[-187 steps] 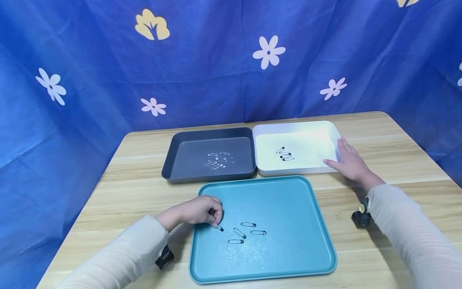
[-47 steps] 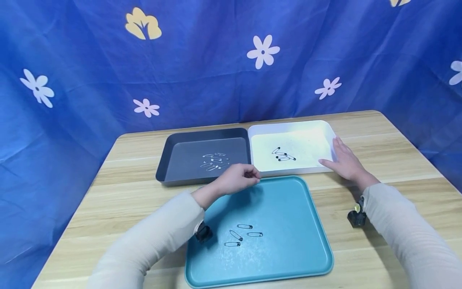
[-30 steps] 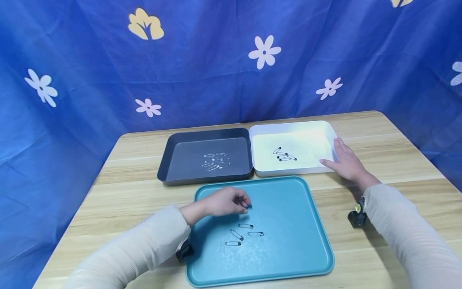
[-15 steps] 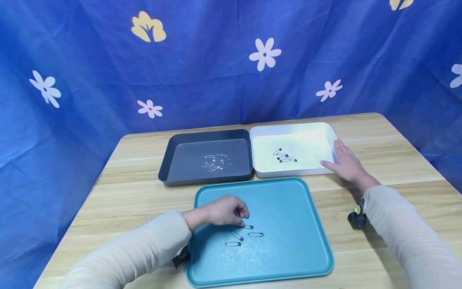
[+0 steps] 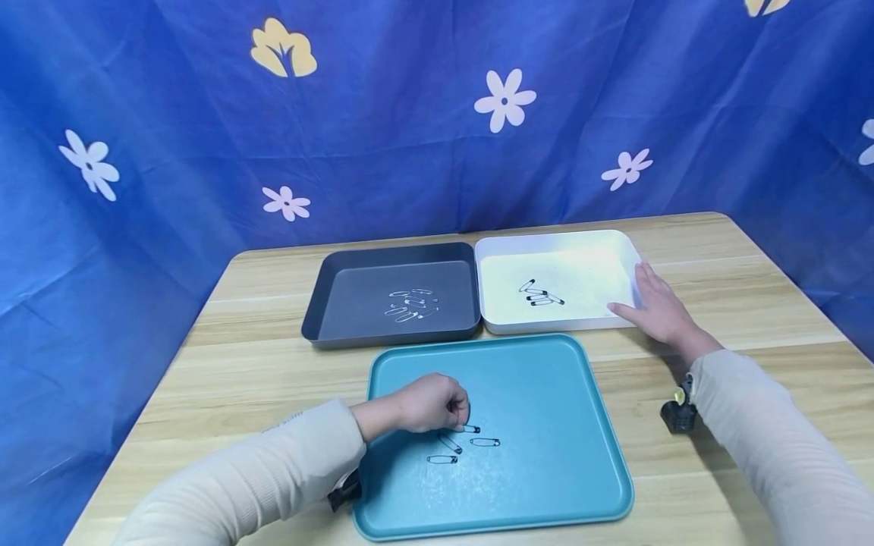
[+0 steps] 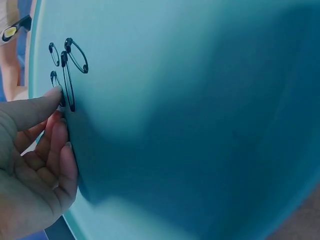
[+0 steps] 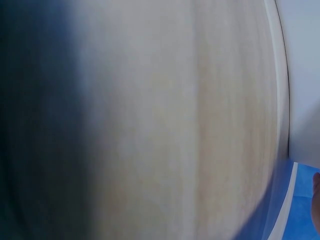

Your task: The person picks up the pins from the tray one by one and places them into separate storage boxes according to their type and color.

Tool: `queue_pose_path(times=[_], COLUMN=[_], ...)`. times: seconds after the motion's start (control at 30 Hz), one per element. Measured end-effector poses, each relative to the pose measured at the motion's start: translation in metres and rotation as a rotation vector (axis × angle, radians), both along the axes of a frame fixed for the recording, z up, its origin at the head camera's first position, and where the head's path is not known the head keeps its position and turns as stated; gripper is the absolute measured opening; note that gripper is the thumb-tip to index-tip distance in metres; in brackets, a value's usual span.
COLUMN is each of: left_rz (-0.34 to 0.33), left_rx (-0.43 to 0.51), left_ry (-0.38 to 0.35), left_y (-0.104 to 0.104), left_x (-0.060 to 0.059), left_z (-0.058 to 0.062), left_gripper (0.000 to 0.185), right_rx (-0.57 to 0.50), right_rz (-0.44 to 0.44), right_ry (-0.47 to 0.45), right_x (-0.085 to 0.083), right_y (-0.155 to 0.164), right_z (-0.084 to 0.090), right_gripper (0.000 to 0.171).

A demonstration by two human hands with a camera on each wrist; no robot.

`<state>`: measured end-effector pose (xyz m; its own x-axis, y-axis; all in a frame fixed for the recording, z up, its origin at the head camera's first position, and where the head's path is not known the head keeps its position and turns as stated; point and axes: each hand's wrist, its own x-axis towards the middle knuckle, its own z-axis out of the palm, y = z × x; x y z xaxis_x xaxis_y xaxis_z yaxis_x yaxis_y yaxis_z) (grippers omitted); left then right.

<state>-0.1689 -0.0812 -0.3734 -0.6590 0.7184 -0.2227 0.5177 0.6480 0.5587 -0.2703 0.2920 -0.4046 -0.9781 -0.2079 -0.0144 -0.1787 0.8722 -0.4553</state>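
My left hand (image 5: 430, 403) is over the teal tray (image 5: 539, 500), its thumb and fingers pinching one end of a black-headed safety pin (image 5: 473, 429). In the left wrist view the thumb presses on that safety pin (image 6: 54, 79), and part of it is hidden. Close by on the tray lie more safety pins, one slanted (image 5: 450, 444), one to the right (image 5: 485, 442) and one in front (image 5: 441, 459). My right hand (image 5: 658, 309) rests at the front right corner of the white tray (image 5: 556, 328), fingers extended along its side and thumb at the front rim.
Several black-headed safety pins (image 5: 539, 298) lie in the white tray. Left of it, touching, stands a dark grey tray (image 5: 355, 292) with several silvery safety pins (image 5: 411, 304). All three trays stand on a wooden table (image 5: 253, 334); a blue flowered curtain (image 5: 396, 136) hangs behind.
My left hand carried a safety pin from the teal tray's left towards the white tray, then came back and took hold of another. Pins in the white tray lie differently. My right hand stayed.
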Motion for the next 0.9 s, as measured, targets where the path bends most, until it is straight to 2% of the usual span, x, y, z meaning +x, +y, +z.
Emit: queue_pose_path(times=[0.07, 0.2, 0.3, 0.6, 0.7, 0.9], left_rz=[-0.011, -0.023, -0.008, 0.042, 0.074, 0.180], left_rx=[-0.004, 0.019, 0.037, 0.085, 0.102, 0.146], left_ry=[0.007, -0.024, -0.050, -0.045, -0.047, -0.052], left_y=[0.000, 0.001, 0.003, 0.016, 0.023, 0.036], left_x=[0.000, -0.004, -0.009, -0.027, -0.034, -0.053], left_z=[0.001, 0.002, 0.004, 0.022, 0.029, 0.039], left_gripper=[0.015, 0.015, 0.015, 0.013, 0.012, 0.010], right_rx=[0.003, 0.003, 0.000, 0.015, 0.016, 0.005], right_rz=[0.001, 0.007, 0.009, 0.011, 0.016, 0.006], right_ry=[0.001, 0.013, 0.013, 0.016, 0.021, 0.027], right_x=[0.000, 0.000, 0.000, 0.002, 0.002, 0.002], right_y=[0.000, 0.000, 0.000, 0.001, 0.001, -0.001], right_z=[0.001, 0.003, 0.002, 0.002, 0.001, 0.000], right_gripper=[0.094, 0.093, 0.093, 0.093, 0.092, 0.093])
